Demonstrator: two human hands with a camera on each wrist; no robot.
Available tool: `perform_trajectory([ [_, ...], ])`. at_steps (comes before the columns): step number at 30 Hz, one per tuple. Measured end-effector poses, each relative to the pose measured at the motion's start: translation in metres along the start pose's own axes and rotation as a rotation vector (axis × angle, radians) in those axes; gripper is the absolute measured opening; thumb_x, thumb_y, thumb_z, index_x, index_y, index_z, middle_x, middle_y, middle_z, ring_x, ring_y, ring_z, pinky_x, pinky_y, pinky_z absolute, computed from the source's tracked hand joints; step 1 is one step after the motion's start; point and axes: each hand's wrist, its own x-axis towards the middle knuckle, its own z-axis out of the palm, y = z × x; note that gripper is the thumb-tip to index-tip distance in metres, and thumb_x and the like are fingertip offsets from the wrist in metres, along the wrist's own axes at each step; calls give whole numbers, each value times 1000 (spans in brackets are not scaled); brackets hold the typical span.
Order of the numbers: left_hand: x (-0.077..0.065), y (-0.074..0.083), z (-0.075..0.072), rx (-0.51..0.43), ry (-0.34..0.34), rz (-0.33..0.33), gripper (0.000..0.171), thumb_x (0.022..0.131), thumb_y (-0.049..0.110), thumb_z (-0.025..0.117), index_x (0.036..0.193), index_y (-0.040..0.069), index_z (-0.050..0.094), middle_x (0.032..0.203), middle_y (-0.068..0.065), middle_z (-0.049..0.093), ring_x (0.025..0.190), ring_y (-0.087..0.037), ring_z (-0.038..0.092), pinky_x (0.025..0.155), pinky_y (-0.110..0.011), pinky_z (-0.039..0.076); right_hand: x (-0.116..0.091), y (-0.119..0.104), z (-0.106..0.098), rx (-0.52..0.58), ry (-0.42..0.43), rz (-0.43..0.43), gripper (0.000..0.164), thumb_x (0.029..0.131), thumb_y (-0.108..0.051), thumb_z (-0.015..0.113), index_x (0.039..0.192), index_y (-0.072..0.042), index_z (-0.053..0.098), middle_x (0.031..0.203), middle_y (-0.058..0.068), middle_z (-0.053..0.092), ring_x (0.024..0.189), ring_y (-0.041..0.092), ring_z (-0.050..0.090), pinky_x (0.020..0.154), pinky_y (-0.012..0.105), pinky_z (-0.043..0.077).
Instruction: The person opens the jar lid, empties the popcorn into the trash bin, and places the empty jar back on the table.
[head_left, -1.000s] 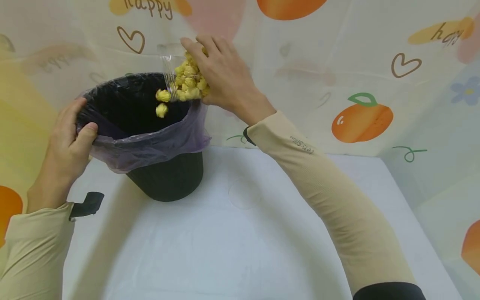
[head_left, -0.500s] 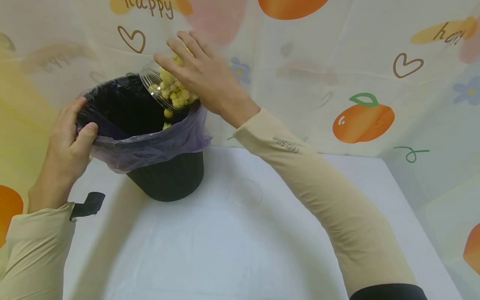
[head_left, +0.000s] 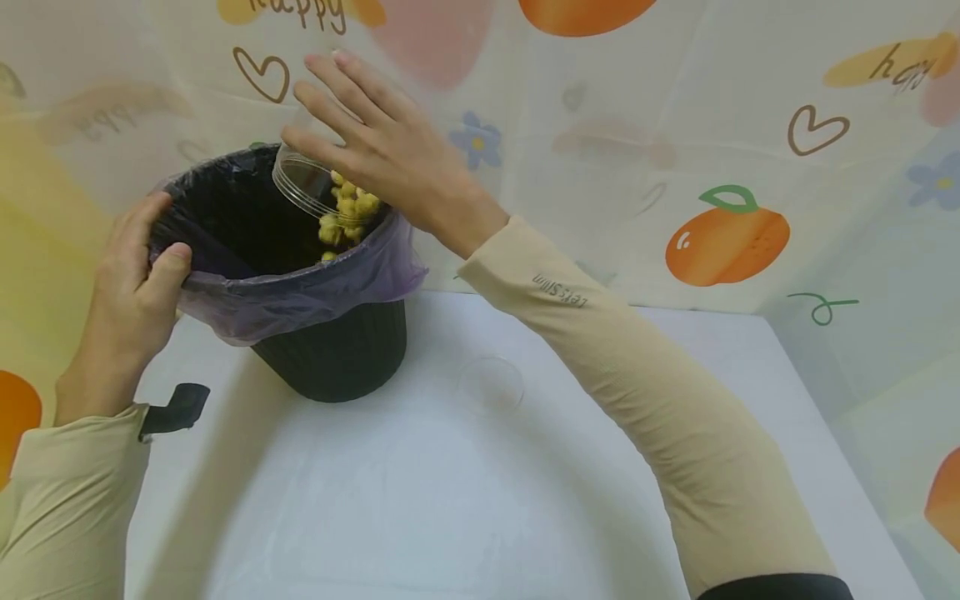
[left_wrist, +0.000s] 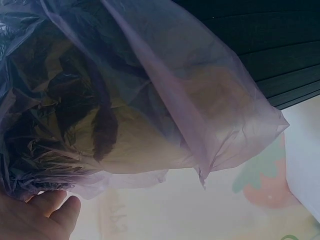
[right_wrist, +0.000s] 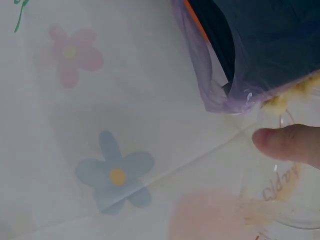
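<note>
My right hand (head_left: 393, 150) grips a clear jar (head_left: 296, 183) from above, its mouth tipped down inside the rim of a dark trash bin (head_left: 337, 358). Yellow popcorn (head_left: 351, 204) is at the jar's mouth, with pieces falling into the bin. A purplish-black bag (head_left: 300, 300) lines the bin and folds over its rim. In the right wrist view the thumb presses on the jar (right_wrist: 300, 195). On the left side, my left hand (head_left: 135, 292) holds the bin's rim through the bag, fingers over the edge. The bin's bottom is hidden.
A clear round lid (head_left: 491, 386) lies on the white tabletop (head_left: 420, 500), right of the bin. A printed curtain (head_left: 600, 167) with oranges, hearts and flowers hangs close behind. A black strap (head_left: 176, 408) sticks out from the left cuff.
The jar has moved left and tipped further down, from nearly level into the bin's mouth. Much of its popcorn has poured out. The left hand keeps its hold on the rim.
</note>
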Motion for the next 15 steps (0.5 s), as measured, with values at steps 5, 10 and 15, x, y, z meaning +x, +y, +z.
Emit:
perform_trajectory([
  [5,0,1,-1,13,-11,-15,56,97,22,43,151,7,40,156,-22,35,149,-24,28,125,-31,12,2,-3,0,-45,7,-43,60,99,-11,42,155,-25,21,162,4,30,151,25,27,125,38,19],
  [10,0,1,-1,13,-5,-8,56,96,21,43,150,6,41,155,-23,36,148,-23,30,125,-30,13,2,-4,3,1,48,-27,57,100,-7,28,153,-26,25,160,4,33,150,24,30,125,38,21],
  [15,1,0,2,-1,13,18,56,95,21,44,149,5,43,152,-26,39,145,-20,34,124,-29,15,-5,-4,3,111,44,62,57,101,-1,25,152,-26,31,159,6,36,149,28,31,125,40,19],
])
